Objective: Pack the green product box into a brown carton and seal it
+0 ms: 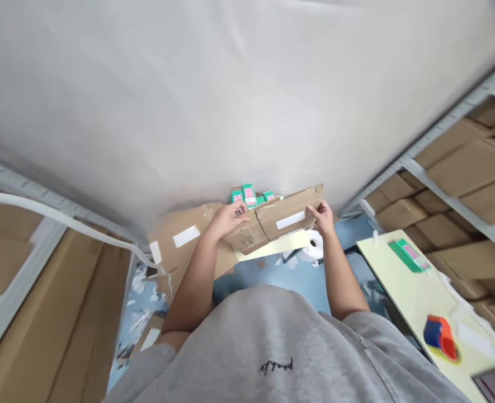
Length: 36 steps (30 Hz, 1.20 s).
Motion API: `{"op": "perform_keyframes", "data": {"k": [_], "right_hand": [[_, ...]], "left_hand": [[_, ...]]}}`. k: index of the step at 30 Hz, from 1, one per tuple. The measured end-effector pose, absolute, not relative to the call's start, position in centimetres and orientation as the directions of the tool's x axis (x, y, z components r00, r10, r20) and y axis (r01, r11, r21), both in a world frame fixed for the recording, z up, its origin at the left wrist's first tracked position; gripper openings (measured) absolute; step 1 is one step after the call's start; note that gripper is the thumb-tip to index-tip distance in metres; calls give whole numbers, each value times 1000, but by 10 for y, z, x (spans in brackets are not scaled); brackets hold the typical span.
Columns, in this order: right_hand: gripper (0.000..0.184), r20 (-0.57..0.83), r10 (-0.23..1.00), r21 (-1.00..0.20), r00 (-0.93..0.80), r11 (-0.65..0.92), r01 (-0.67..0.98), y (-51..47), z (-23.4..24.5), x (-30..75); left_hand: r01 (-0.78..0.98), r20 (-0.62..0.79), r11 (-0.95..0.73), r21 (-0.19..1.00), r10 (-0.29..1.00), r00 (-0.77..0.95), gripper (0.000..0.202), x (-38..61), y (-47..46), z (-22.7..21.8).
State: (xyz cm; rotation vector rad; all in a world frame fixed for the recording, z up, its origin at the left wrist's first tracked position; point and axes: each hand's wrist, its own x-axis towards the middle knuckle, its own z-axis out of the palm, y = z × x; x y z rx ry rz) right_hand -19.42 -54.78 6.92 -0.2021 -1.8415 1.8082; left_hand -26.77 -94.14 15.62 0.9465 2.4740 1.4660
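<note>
Backdrop: cartons [452, 168] at 3 o'clock
Left hand [229, 219]: grasping folded cardboard carton [283, 219]
Right hand [320, 218]: grasping its end
Handling: light, stiff, edge-held

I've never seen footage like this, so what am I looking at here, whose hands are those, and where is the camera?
This is one picture from a camera worn on a person's head, looking forward and down, so you see their grey T-shirt from above. No machine is involved: these are the person's own bare hands. The left hand and the right hand both grip the flaps of a brown cardboard carton. Just beyond it are small green and pink boxes. To the right, a pale yellow tabletop holds another green box and a red and blue tape dispenser. Stacked cardboard cartons sit on shelves at the right.
</note>
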Motion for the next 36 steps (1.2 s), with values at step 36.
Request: {"op": "perform_keyframes", "data": {"k": [36], "right_hand": [[47,-4,976,-1000,219,-10,26,-152,-20,266]], "left_hand": [[-181,-103,41,983,934,-343,22,-121,-142,-32]]}}
